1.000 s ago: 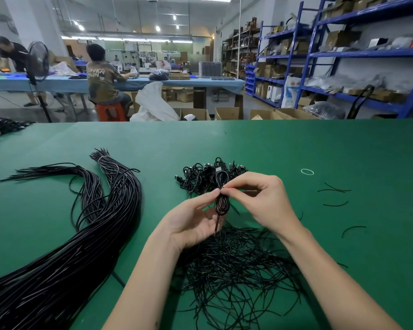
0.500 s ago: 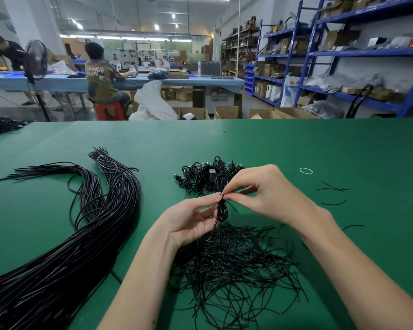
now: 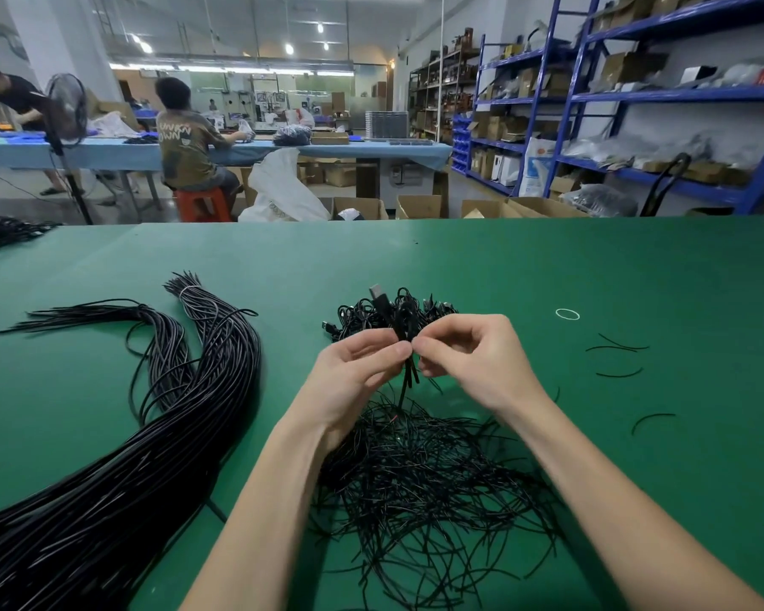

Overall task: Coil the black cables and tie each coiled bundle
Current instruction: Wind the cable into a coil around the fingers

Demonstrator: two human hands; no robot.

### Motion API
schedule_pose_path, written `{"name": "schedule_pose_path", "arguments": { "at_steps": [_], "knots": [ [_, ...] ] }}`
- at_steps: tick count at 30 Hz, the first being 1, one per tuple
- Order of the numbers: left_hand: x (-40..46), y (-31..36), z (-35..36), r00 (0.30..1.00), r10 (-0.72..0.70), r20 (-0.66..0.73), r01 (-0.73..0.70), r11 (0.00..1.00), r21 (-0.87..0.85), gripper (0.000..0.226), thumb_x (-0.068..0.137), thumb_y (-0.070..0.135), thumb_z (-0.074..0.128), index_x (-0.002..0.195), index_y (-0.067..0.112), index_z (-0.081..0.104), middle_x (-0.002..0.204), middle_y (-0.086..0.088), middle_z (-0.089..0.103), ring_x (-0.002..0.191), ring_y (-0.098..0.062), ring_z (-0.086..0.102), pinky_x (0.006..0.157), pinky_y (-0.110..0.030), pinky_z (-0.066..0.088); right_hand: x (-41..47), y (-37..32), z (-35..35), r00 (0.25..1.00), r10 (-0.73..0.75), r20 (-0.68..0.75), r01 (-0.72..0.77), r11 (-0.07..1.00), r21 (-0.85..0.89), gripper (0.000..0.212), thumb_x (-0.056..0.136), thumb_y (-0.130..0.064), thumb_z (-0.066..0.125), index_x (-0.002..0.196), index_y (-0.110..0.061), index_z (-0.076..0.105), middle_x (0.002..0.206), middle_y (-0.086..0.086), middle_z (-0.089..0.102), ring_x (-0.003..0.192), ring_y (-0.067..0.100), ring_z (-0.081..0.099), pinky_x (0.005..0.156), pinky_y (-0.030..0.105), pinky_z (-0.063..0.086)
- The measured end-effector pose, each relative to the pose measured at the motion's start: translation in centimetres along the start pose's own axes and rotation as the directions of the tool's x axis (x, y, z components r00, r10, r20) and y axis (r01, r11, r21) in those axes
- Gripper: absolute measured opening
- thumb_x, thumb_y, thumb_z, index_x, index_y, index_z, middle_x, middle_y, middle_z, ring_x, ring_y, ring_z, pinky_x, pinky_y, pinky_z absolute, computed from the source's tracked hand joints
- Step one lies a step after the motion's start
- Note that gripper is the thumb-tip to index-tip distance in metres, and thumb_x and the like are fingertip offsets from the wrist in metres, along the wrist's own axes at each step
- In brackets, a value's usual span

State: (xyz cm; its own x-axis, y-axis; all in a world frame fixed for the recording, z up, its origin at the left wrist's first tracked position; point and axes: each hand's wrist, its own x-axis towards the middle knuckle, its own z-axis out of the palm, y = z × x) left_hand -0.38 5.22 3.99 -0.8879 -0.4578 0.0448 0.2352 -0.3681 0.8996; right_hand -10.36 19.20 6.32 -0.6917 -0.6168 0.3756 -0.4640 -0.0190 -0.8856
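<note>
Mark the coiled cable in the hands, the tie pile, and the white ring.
coiled cable [image 3: 406,321], head view, bunched loops above the fingertips
tie pile [image 3: 424,474], head view, middle of the tangle
white ring [image 3: 567,314], head view, its edge

Table [image 3: 548,266]: green covering, matt, smooth, felt-like. Long cable bundle [image 3: 159,434]: black plastic jacket, glossy, pale highlights along strands. Twist ties [image 3: 424,491]: thin black wire, duller, slight sheen. Coiled cable [image 3: 404,321] pinched between left hand [image 3: 353,372] and right hand [image 3: 473,359]: black plastic, smooth; plug tip [image 3: 376,291] metallic grey. Rubber band [image 3: 567,314]: pale, translucent. Shelving [image 3: 561,103]: blue painted metal. Boxes [image 3: 417,207]: brown cardboard, matt. Stool [image 3: 201,205]: red plastic.
</note>
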Motion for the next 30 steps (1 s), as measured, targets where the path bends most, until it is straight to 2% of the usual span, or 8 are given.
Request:
{"name": "schedule_pose_path", "arguments": {
  "at_steps": [2, 6, 8, 12, 17, 25, 28, 30],
  "knots": [
    [0.0, -0.3, -0.2, 0.972, 0.232, -0.025, -0.216, 0.936, 0.279, 0.019, 0.067, 0.015, 0.087, 0.082, 0.019, 0.077, 0.083, 0.002, 0.076, 0.08, -0.009, 0.069, 0.075, -0.017, 0.053, 0.2, 0.3, 0.5, 0.956, 0.284, 0.074, -0.293, 0.907, 0.301, 0.01, 0.088, 0.0, 0.073, 0.08, -0.005, 0.076, 0.066, 0.007, 0.071, 0.061, 0.017, 0.067, 0.06, 0.023, 0.058],
    [0.2, -0.9, -0.8, 0.895, 0.436, 0.091, -0.404, 0.709, 0.579, 0.017, 0.08, 0.008, 0.082, 0.088, 0.022, 0.076, 0.082, 0.004, 0.076, 0.076, -0.006, 0.068, 0.074, -0.015, 0.051, -0.1, 1.0, 1.0, 0.68, 0.57, 0.462, -0.681, 0.257, 0.686, 0.006, 0.076, 0.002, 0.07, 0.081, 0.003, 0.072, 0.07, 0.01, 0.066, 0.053, 0.013, 0.065, 0.048, 0.016, 0.054],
    [0.1, -0.8, -0.7, 0.949, 0.314, -0.023, -0.254, 0.806, 0.535, 0.015, 0.079, 0.012, 0.083, 0.09, 0.02, 0.076, 0.081, 0.006, 0.077, 0.075, -0.005, 0.069, 0.072, -0.014, 0.051, -0.2, 1.5, 1.0, 0.739, 0.541, 0.403, -0.659, 0.451, 0.603, 0.009, 0.078, -0.004, 0.077, 0.086, 0.0, 0.075, 0.076, 0.009, 0.071, 0.061, 0.014, 0.07, 0.053, 0.016, 0.056],
    [0.0, -0.4, -0.4, 0.987, -0.1, -0.13, 0.101, 0.995, 0.004, 0.04, 0.067, 0.011, 0.083, 0.104, 0.003, 0.069, 0.076, 0.0, 0.071, 0.063, -0.009, 0.062, 0.06, -0.017, 0.051, -0.4, 1.7, 0.6, 0.987, 0.13, 0.091, -0.133, 0.991, 0.032, 0.023, 0.083, -0.023, 0.085, 0.105, -0.023, 0.077, 0.095, -0.01, 0.079, 0.083, 0.009, 0.076, 0.071, 0.022, 0.06],
    [-0.2, -0.1, -0.8, 0.974, -0.221, -0.043, 0.218, 0.974, -0.059, 0.039, 0.063, 0.015, 0.081, 0.1, 0.01, 0.069, 0.078, -0.002, 0.069, 0.063, -0.008, 0.063, 0.057, -0.017, 0.053, -0.4, 1.8, -0.1, 0.963, -0.246, 0.112, 0.268, 0.922, -0.28, 0.007, 0.087, -0.027, 0.081, 0.091, -0.033, 0.079, 0.088, -0.026, 0.073, 0.078, 0.002, 0.07, 0.064, 0.011, 0.05],
    [-0.1, 0.1, -0.8, 0.984, -0.18, 0.004, 0.18, 0.982, -0.064, 0.034, 0.059, 0.013, 0.087, 0.092, 0.009, 0.077, 0.082, -0.002, 0.073, 0.067, -0.008, 0.067, 0.063, -0.018, 0.054, -0.6, 1.7, 0.1, 0.91, -0.413, 0.041, 0.393, 0.826, -0.404, 0.005, 0.09, -0.03, 0.075, 0.086, -0.028, 0.077, 0.082, -0.02, 0.07, 0.067, 0.01, 0.064, 0.064, 0.026, 0.053],
    [0.1, -0.4, -0.8, 0.998, -0.06, 0.012, 0.06, 0.998, 0.011, 0.024, 0.058, 0.02, 0.091, 0.08, 0.017, 0.081, 0.084, -0.001, 0.074, 0.076, -0.009, 0.068, 0.073, -0.018, 0.054, -0.8, 1.7, 1.3, 0.943, -0.328, -0.06, 0.292, 0.897, -0.331, 0.014, 0.088, -0.018, 0.077, 0.074, -0.021, 0.075, 0.067, -0.013, 0.065, 0.056, 0.009, 0.055, 0.057, 0.019, 0.045],
    [0.0, -0.5, -0.7, 0.999, 0.049, -0.011, -0.048, 0.993, 0.106, 0.02, 0.063, 0.021, 0.09, 0.081, 0.022, 0.081, 0.087, 0.0, 0.075, 0.084, -0.01, 0.069, 0.08, -0.021, 0.055, -0.5, 1.7, 1.9, 0.996, 0.019, -0.083, -0.021, 1.0, -0.023, 0.019, 0.091, -0.015, 0.073, 0.072, -0.019, 0.074, 0.058, -0.007, 0.057, 0.049, 0.009, 0.043, 0.047, 0.017, 0.036]
  ]
}}
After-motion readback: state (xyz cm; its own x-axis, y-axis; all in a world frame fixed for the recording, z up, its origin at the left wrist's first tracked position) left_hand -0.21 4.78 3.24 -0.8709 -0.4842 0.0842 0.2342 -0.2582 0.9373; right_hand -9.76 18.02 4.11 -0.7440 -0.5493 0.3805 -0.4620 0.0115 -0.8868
